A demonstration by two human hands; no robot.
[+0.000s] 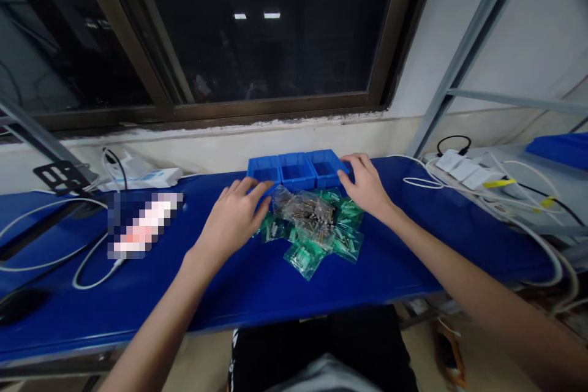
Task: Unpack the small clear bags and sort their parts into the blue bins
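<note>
Three blue plastic bins stand side by side at the back of the table: a left bin (264, 165), a middle bin (297, 184) and a right bin (327, 180). My left hand (236, 211) is at the front left corner of the left bin, fingers apart and curved, with nothing visible in them. At the right bin's outer side is my right hand (365, 187), thumb and fingers spread along its edge. Between my hands lies a heap of small clear bags with green contents (305, 257), topped by a clear bag of small metal pins (315, 214).
The blue table (367, 285) runs below a dark window. A pixelated phone-like object (144, 223) with a white cable lies left, near a power strip (158, 177) and a black mouse (21, 305). White adapters and cables (468, 171) crowd the right side by a metal post (436, 104).
</note>
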